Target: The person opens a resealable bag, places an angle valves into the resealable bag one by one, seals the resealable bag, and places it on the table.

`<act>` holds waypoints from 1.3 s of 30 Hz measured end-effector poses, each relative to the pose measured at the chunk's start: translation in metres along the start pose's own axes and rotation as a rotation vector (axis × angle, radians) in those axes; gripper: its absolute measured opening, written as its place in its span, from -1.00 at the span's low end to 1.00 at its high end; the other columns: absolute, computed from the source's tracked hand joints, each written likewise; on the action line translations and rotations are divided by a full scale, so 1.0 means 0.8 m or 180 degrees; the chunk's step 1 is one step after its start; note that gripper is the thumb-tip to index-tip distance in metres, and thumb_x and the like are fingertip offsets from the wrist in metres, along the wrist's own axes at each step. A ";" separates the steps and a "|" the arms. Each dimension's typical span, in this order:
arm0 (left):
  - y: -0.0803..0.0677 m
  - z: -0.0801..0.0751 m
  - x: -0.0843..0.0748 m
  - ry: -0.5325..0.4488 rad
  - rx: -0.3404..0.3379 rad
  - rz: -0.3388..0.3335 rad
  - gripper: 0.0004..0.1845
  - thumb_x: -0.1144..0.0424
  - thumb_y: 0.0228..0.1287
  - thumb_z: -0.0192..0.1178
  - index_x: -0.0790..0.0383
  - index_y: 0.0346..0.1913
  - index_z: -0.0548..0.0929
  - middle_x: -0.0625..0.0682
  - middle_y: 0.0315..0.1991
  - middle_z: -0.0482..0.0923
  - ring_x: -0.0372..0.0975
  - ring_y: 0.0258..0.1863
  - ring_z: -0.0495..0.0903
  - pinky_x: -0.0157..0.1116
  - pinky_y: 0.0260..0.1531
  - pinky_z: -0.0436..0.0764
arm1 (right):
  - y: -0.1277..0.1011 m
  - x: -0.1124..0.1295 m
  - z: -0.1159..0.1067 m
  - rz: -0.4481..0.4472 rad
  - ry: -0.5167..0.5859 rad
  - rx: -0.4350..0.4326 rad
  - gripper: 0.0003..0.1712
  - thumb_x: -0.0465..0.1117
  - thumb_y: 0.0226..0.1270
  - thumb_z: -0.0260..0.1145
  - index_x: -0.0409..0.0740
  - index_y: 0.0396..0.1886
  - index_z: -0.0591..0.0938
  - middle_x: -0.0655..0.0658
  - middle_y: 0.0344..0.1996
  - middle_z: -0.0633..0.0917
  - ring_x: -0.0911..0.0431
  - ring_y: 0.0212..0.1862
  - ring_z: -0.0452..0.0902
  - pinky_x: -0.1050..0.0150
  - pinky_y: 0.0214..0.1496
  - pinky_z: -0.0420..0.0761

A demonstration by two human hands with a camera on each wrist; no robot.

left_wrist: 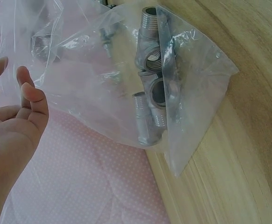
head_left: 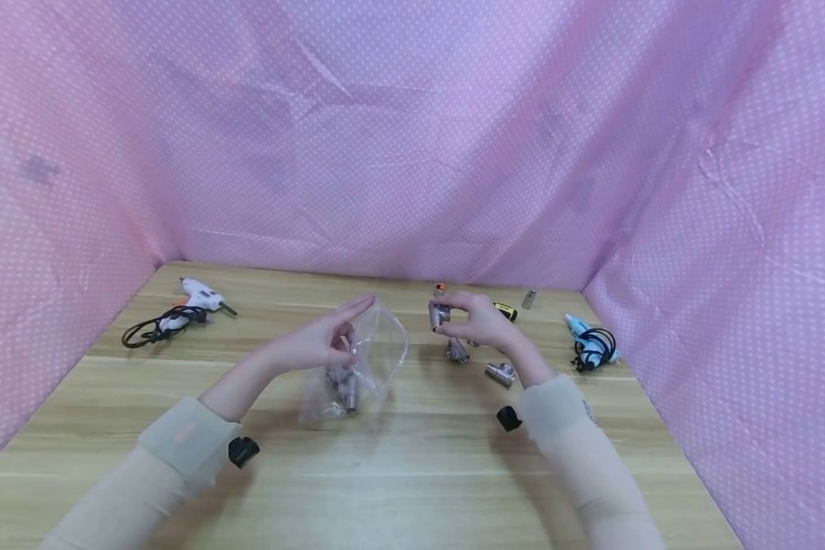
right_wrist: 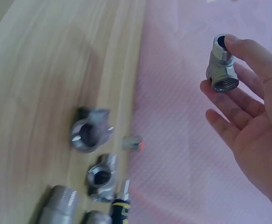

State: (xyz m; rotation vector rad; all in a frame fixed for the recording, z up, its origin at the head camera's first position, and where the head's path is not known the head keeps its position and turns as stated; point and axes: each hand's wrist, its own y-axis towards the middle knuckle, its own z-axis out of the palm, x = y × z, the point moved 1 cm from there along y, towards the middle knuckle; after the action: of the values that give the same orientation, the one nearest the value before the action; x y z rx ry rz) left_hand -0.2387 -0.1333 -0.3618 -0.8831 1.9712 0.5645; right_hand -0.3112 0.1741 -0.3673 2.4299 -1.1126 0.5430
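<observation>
My left hand (head_left: 312,344) holds a clear plastic bag (head_left: 387,344) near its mouth, its fingers bent at the film and its index finger reaching along the top. Inside the bag lie several silver threaded tee pipe fittings (left_wrist: 150,86). To the right of the bag, my right hand (head_left: 480,319) pinches another silver tee fitting (right_wrist: 222,65) between thumb and fingers, raised above the table. Below that hand, a tee fitting (head_left: 457,351) lies on the wood, and a further one (head_left: 500,374) sits nearer the right sleeve.
A white glue gun (head_left: 202,294) with a coiled black cord lies at the far left, a light-blue glue gun (head_left: 591,344) at the right edge. A black-and-yellow handle (head_left: 505,310), a small orange-marked fitting (head_left: 441,289) and a metal cylinder (head_left: 528,299) lie near the pink curtain (head_left: 385,153).
</observation>
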 end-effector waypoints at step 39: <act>0.010 0.003 0.004 -0.0001 -0.0037 0.0133 0.06 0.45 0.00 0.26 0.02 0.52 -0.13 0.12 0.44 -0.06 -0.12 -0.32 0.48 -0.30 -0.50 0.60 | -0.009 0.089 0.051 -0.1070 -0.0197 -0.0103 -0.36 -0.16 -0.01 0.50 -0.20 0.13 0.57 -0.18 0.08 0.61 -0.01 0.10 0.55 0.24 0.17 0.51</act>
State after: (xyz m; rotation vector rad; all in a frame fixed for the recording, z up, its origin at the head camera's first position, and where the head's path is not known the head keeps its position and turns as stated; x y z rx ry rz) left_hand -0.2445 -0.1277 -0.3651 -0.8508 1.9917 0.6007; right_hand -0.2555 0.1133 -0.3665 2.5454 -0.7047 0.3408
